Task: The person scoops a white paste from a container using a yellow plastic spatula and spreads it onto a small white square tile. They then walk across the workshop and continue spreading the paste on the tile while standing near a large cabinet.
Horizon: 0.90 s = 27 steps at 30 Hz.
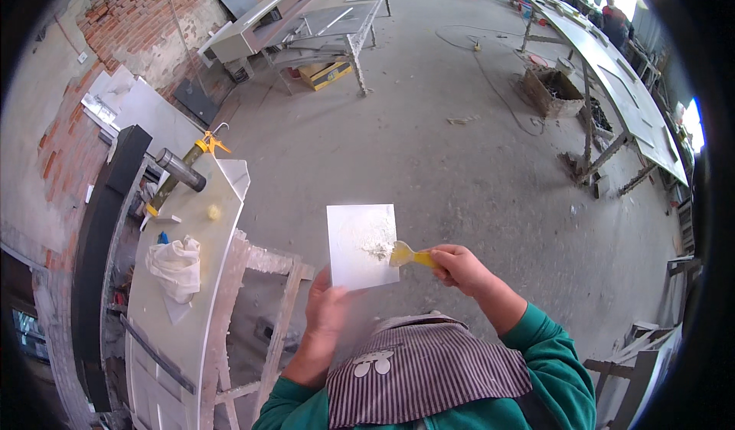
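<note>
My left hand (328,304) grips the lower left corner of a white square board (351,235), the thumb on its face and the fingers hidden behind. A heap of white paste (379,248) lies on the board's right half. My right hand (458,266) is closed round the handle of a yellow putty knife (417,257). The knife's blade touches the board's right edge beside the paste, with some white on it. Both hands are in front of my striped apron, above the floor.
A bench (191,223) at left carries a crumpled white cloth (174,268), a caulking gun (200,147) and a metal flask (181,170). Worktables stand far left and right. A bin (553,93) and a cable (490,78) are on the floor. A person (615,21) stands far right.
</note>
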Each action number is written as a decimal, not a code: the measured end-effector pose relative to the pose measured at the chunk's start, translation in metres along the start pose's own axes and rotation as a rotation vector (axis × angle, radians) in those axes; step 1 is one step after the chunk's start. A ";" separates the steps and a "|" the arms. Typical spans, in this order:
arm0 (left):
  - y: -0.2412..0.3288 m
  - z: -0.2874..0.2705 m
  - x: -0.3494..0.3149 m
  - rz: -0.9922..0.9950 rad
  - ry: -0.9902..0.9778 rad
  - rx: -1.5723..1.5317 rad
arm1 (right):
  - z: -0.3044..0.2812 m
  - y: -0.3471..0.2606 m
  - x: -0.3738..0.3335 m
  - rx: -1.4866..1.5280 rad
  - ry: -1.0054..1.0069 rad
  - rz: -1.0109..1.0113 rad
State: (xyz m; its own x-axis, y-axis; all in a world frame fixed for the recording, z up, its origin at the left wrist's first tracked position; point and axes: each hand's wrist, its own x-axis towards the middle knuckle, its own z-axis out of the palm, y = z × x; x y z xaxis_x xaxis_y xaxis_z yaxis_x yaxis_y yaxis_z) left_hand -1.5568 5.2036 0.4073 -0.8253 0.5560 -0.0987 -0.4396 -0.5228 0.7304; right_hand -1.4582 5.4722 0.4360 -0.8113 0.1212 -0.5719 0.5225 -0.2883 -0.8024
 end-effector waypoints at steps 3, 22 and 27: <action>-0.002 -0.003 0.002 -0.004 0.011 0.057 | 0.004 0.010 0.002 0.093 -0.019 0.012; -0.005 0.013 0.004 -0.132 -0.012 0.098 | 0.055 -0.001 -0.019 -1.021 0.269 -0.721; -0.005 0.013 0.003 -0.133 0.080 0.093 | 0.052 -0.016 -0.026 -1.008 0.294 -0.747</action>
State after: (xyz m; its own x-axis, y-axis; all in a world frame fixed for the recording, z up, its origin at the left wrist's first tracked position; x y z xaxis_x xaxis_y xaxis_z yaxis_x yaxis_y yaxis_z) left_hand -1.5522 5.2160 0.4118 -0.7889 0.5616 -0.2495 -0.5156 -0.3839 0.7660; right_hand -1.4592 5.4245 0.4726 -0.9706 0.1827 0.1569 0.0400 0.7648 -0.6430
